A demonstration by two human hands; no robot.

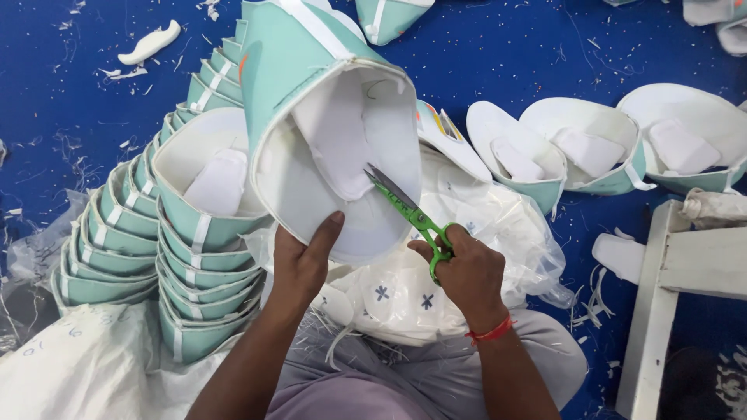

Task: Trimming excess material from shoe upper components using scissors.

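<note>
My left hand [305,258] grips the lower rim of a mint-green and white shoe upper [327,132], held up with its white lining facing me. My right hand [464,272] holds green-handled scissors [408,214], fingers through the loops. The blades are slightly apart and point up-left into the opening of the upper, touching the white inner lining. A red band sits on my right wrist.
Nested stacks of the same green uppers [148,241] curve along the left. More uppers [591,155] lie on the blue floor at the right. A clear plastic bag of white pieces [467,257] rests on my lap. A white wooden frame [677,264] stands at right.
</note>
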